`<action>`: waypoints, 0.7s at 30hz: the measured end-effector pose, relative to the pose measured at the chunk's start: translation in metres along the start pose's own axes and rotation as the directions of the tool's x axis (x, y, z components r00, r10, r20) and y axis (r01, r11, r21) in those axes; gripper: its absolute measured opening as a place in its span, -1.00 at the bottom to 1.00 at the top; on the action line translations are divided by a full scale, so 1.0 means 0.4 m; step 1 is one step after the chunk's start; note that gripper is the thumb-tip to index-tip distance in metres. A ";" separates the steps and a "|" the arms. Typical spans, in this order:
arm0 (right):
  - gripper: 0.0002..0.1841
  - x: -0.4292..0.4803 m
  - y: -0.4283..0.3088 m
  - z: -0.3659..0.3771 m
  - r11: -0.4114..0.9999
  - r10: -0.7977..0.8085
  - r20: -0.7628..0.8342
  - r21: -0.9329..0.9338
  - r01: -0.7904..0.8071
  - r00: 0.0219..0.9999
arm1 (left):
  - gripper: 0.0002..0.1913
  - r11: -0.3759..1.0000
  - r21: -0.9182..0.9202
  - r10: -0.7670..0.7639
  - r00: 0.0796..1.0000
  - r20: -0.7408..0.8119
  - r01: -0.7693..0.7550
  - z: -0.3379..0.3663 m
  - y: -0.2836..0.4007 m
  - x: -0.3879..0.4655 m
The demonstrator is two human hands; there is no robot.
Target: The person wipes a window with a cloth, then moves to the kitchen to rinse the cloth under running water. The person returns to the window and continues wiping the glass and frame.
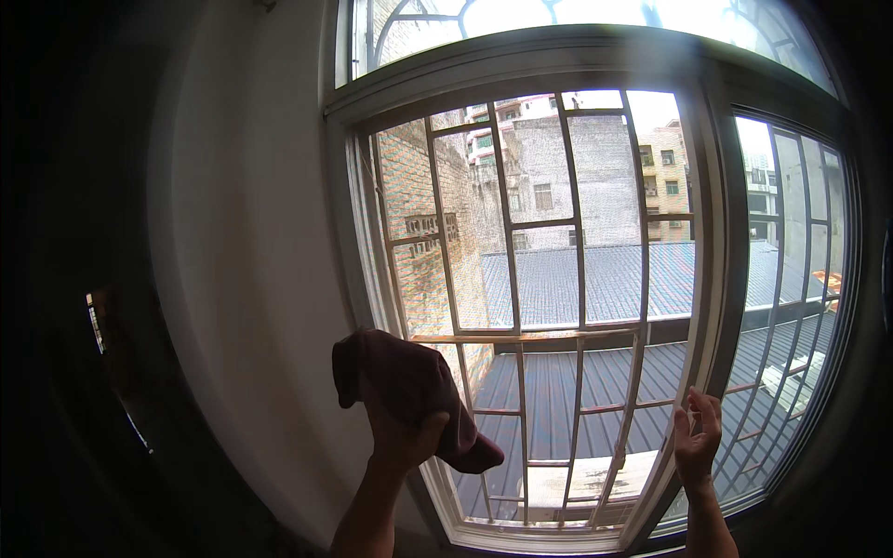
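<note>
My left hand (404,432) grips a dark maroon cloth (411,383), which drapes over the fingers and hangs down to the right. The cloth is in front of the left side of the window frame (356,230); whether it touches the frame, I cannot tell. On the right, my right hand (698,439) is raised with bent, parted fingers and holds nothing. It is close to the upright frame (708,335) between the two window panels; contact is unclear. A fine mesh screen (544,279) seems to cover the left panel.
Metal security bars (579,279) stand outside the window. A white wall (258,244) lies to the left. At right is a glass sliding pane (788,307), and a transom window (586,17) spans the top. Corrugated roofs (558,390) and buildings (544,160) lie beyond.
</note>
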State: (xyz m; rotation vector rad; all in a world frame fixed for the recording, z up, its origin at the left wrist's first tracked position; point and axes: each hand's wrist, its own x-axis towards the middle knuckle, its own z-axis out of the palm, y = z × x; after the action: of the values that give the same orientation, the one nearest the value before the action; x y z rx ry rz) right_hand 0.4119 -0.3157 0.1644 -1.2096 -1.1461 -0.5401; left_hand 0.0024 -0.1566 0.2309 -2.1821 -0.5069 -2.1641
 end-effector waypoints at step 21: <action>-0.35 0.068 0.209 0.035 0.850 -0.305 -0.118 -0.481 0.214 0.945 | -0.47 0.730 0.493 0.415 0.880 0.229 -0.473 0.100 -0.107 0.509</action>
State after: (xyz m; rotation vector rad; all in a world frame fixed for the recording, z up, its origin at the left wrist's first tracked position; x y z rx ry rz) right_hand 0.4867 -0.2694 0.1507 -1.3749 -1.0521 -1.1685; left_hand 0.0271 -0.0638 0.4198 -1.8549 -0.4579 -1.4413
